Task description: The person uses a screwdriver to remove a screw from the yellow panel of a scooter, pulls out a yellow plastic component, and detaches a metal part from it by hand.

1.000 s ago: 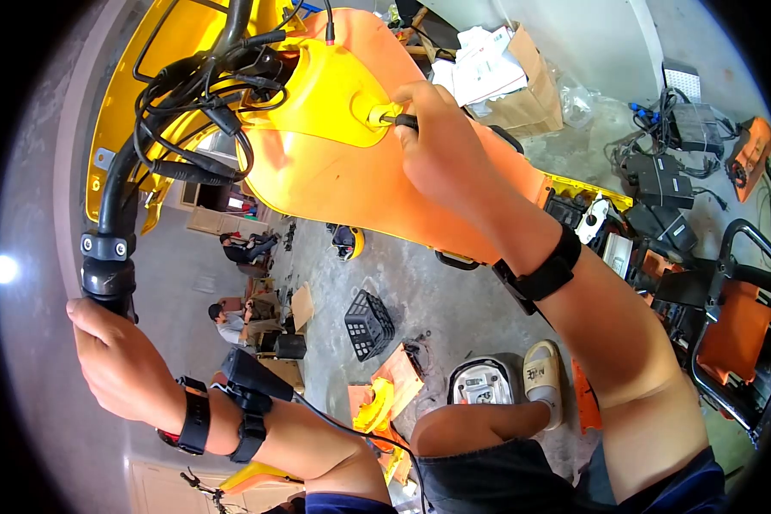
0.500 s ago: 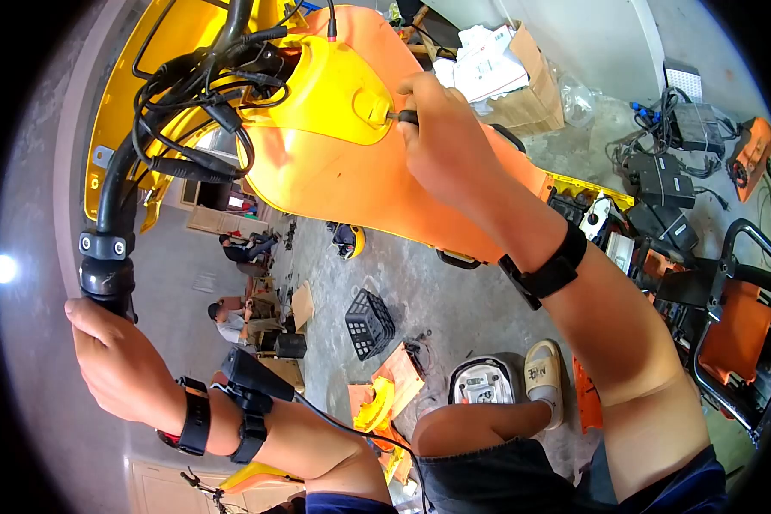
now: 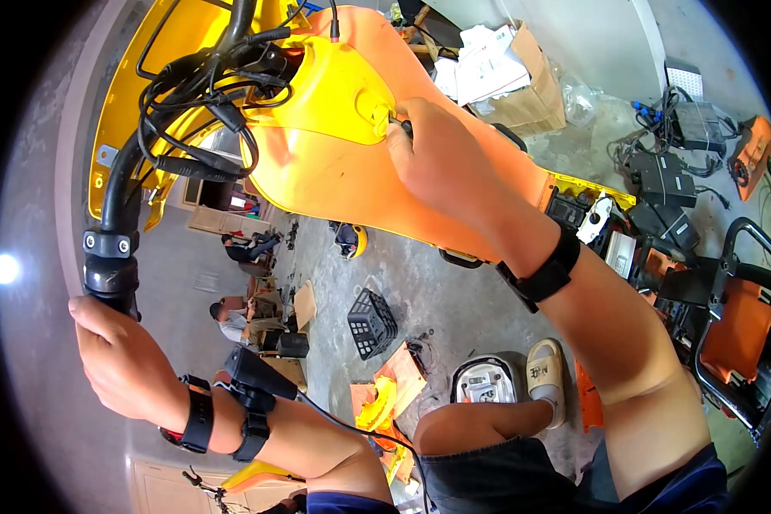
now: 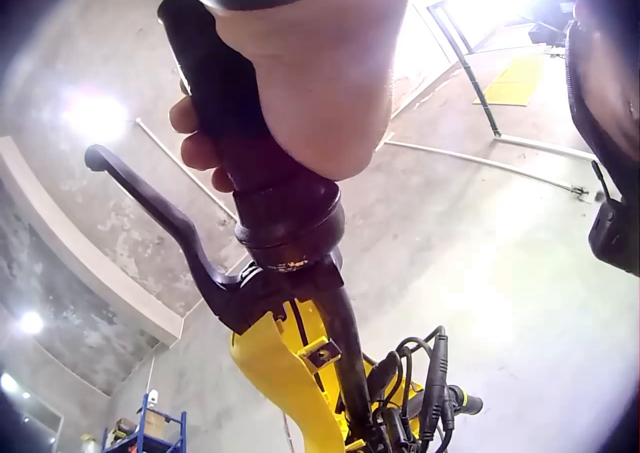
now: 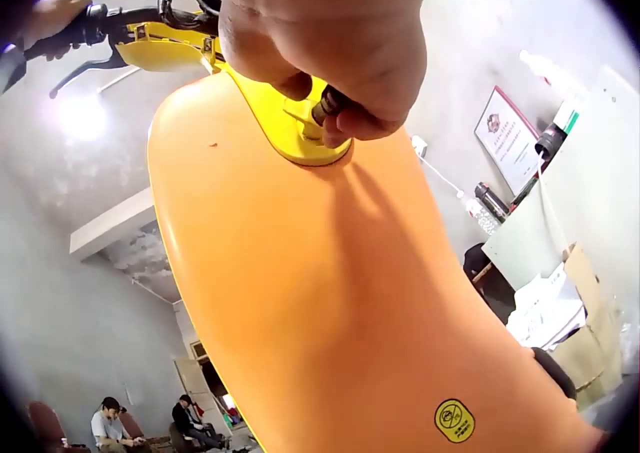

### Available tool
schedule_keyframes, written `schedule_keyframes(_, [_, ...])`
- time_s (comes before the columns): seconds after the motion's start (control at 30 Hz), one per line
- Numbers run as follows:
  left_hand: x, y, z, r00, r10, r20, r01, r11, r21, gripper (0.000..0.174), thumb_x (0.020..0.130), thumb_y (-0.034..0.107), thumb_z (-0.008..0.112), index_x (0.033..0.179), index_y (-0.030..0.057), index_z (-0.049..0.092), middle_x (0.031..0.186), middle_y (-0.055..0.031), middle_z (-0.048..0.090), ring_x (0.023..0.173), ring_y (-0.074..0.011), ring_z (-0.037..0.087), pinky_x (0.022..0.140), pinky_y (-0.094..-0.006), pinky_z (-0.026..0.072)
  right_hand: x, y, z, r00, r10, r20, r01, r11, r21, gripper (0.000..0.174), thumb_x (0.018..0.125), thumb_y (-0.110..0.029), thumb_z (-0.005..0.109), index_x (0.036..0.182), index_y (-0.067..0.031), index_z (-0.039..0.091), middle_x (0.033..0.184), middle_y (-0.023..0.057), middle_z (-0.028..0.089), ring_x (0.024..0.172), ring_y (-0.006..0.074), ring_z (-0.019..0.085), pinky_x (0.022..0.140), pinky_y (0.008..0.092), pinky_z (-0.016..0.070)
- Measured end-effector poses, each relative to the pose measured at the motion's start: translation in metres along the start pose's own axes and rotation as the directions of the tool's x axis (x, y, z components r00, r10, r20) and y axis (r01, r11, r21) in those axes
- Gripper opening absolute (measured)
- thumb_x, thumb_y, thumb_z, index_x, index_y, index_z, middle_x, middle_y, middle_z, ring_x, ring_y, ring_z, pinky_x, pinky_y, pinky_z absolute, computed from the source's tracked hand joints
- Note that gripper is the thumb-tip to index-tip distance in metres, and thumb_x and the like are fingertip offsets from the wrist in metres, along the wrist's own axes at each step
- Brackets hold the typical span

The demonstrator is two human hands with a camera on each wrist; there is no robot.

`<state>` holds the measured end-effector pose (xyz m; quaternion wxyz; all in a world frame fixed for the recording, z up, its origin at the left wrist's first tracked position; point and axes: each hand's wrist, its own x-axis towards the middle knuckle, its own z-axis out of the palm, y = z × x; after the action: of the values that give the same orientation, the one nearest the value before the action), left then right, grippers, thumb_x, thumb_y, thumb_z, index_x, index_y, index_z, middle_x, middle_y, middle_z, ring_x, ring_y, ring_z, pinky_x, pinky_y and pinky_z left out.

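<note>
My left hand (image 3: pixel 128 364) is wrapped round the black handlebar grip (image 4: pixel 215 93), beside a brake lever (image 4: pixel 165 208) that its fingers do not touch. With my right hand (image 3: pixel 441 158) I pinch a short black-handled tool (image 5: pixel 330 105), its handle mostly covered by the fingers. Its tip end meets the raised round boss (image 3: pixel 373 111) on a yellow cover (image 3: pixel 330 94); the exact seat of the tip is hidden. That cover lies on the front of a long orange bike seat (image 3: pixel 334 176). Black cables (image 3: pixel 193 128) loop around the handlebar stem.
A cardboard box (image 3: pixel 535 94) with papers stands behind the seat. On the floor are a black crate (image 3: pixel 373 321), orange and yellow panels (image 3: pixel 385 394) and black power bricks (image 3: pixel 664 180). Two people (image 3: pixel 231 321) sit in the background. A folding chair frame (image 3: pixel 732 317) stands at right.
My right hand first drew back slightly from the boss with the tool, showing its metal shaft, then came in close again. My left hand keeps its hold on the grip.
</note>
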<state>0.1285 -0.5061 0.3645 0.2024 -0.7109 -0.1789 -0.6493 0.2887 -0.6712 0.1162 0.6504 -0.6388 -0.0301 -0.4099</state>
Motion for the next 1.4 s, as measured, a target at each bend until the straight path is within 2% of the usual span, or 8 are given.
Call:
schedule_keyframes(0.07, [0.0, 0.0, 0.0, 1.0, 0.005, 0.005, -0.005, 1.0, 0.01, 0.066, 0.102, 0.061, 0.028, 0.111, 0.016, 0.075, 0.094, -0.0087, 0.076, 0.092, -0.035, 0.069, 0.08, -0.0458, 0.0515, 0.003, 0.008, 0.006, 0.971, -0.201, -0.131, 0.198, 0.98, -0.033, 0.015, 0.089, -0.005, 0.06, 0.102, 0.0025, 0.06, 0.094, 0.0229, 0.067, 0.09, 0.0417, 0.062, 0.082, 0.0489, 0.0501])
schedule_keyframes(0.37, [0.001, -0.002, 0.001, 1.0, 0.009, 0.007, -0.01, 1.0, 0.007, 0.066, 0.102, 0.06, 0.027, 0.112, 0.0154, 0.075, 0.095, -0.0102, 0.076, 0.093, -0.0372, 0.068, 0.08, -0.0462, 0.0515, 0.006, 0.003, -0.007, 0.935, -0.312, -0.17, 0.29, 0.947, -0.141, 0.03, 0.082, 0.006, 0.061, 0.111, 0.0004, 0.063, 0.1, 0.0188, 0.069, 0.097, 0.0404, 0.059, 0.085, 0.0446, 0.0492])
schedule_keyframes(0.67, [0.0, 0.0, 0.0, 1.0, 0.0, -0.004, 0.0, 1.0, -0.005, 0.067, 0.102, 0.061, 0.027, 0.11, 0.0148, 0.075, 0.091, -0.0085, 0.075, 0.09, -0.0357, 0.068, 0.078, -0.0454, 0.0512, 0.002, 0.001, -0.007, 0.989, -0.132, -0.072, 0.133, 0.991, 0.011, 0.028, 0.088, -0.002, 0.067, 0.114, 0.0022, 0.061, 0.104, 0.0206, 0.066, 0.099, 0.0403, 0.064, 0.087, 0.0461, 0.0518])
schedule_keyframes(0.77, [0.0, 0.0, 0.001, 1.0, -0.004, -0.017, 0.004, 1.0, 0.001, 0.068, 0.101, 0.062, 0.026, 0.108, 0.0147, 0.075, 0.088, -0.0068, 0.075, 0.088, -0.0338, 0.068, 0.078, -0.0442, 0.0507, 0.002, 0.004, -0.003, 0.979, -0.153, -0.134, 0.148, 0.988, -0.042, 0.03, 0.087, -0.005, 0.07, 0.116, 0.0012, 0.061, 0.099, 0.018, 0.065, 0.098, 0.0379, 0.065, 0.085, 0.0445, 0.0534])
schedule_keyframes(0.83, [-0.001, 0.0, 0.0, 1.0, -0.014, -0.004, 0.014, 0.999, -0.033, 0.065, 0.103, 0.061, 0.03, 0.113, 0.014, 0.074, 0.099, -0.0131, 0.075, 0.095, -0.04, 0.066, 0.081, -0.0484, 0.0501, 0.003, 0.007, -0.003, 0.978, -0.157, -0.138, 0.149, 0.987, -0.062, 0.03, 0.087, -0.008, 0.071, 0.114, 0.0002, 0.063, 0.098, 0.0162, 0.065, 0.098, 0.0366, 0.066, 0.084, 0.044, 0.0537])
schedule_keyframes(0.9, [-0.001, 0.0, 0.001, 1.0, -0.009, -0.006, 0.009, 1.0, -0.017, 0.067, 0.102, 0.061, 0.028, 0.11, 0.0146, 0.075, 0.094, -0.0094, 0.075, 0.092, -0.0362, 0.067, 0.08, -0.0457, 0.0503, 0.006, 0.01, -0.004, 0.977, -0.161, -0.143, 0.151, 0.985, -0.079, 0.03, 0.086, -0.011, 0.073, 0.113, -0.0008, 0.064, 0.098, 0.0144, 0.066, 0.098, 0.0354, 0.066, 0.083, 0.0436, 0.054])
schedule_keyframes(1.07, [-0.001, -0.002, 0.003, 1.0, -0.01, -0.016, 0.01, 1.0, -0.002, 0.069, 0.101, 0.062, 0.026, 0.109, 0.015, 0.075, 0.092, -0.0063, 0.076, 0.092, -0.0325, 0.069, 0.081, -0.0432, 0.0507, 0.01, 0.015, -0.004, 0.994, -0.107, -0.037, 0.106, 0.994, -0.031, 0.028, 0.086, -0.022, 0.074, 0.106, -0.004, 0.069, 0.1, 0.0121, 0.069, 0.094, 0.0322, 0.068, 0.079, 0.0428, 0.0547])
schedule_keyframes(1.4, [0.0, 0.0, -0.002, 0.999, -0.028, 0.046, 0.027, 1.0, 0.004, 0.067, 0.103, 0.062, 0.027, 0.116, 0.0142, 0.073, 0.098, -0.0097, 0.076, 0.098, -0.0368, 0.067, 0.086, -0.0458, 0.0503, 0.005, 0.014, -0.003, 0.998, -0.054, -0.019, 0.051, 0.991, -0.124, 0.029, 0.084, -0.026, 0.075, 0.105, -0.0063, 0.07, 0.096, 0.0108, 0.071, 0.087, 0.0318, 0.07, 0.075, 0.0427, 0.0558])
